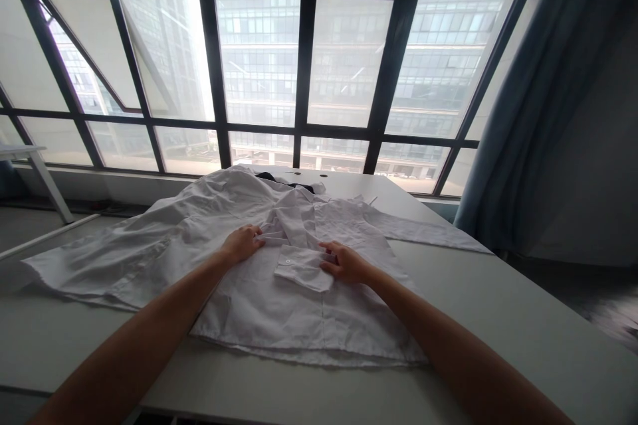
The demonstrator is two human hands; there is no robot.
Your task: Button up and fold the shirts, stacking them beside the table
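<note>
- Our white shirt (299, 309) lies spread on the table (503, 309), its collar toward the table's far end, creased and rumpled, with its front folded unevenly.
- Our left hand (243, 244) rests on the shirt's front beside the fold, fingers together on the cloth; we cannot tell whether they grip it.
- Our right hand (345, 263) sits at the edge of the chest pocket (299, 268), fingers slightly apart; we cannot tell whether they pinch it.
- One sleeve (428, 232) stretches across the table toward the right.
- A dark cloth (279, 178) shows beyond the collar, on the table.
- A tall window (259, 60) stands behind the table, a blue curtain (513, 113) to its right.
</note>
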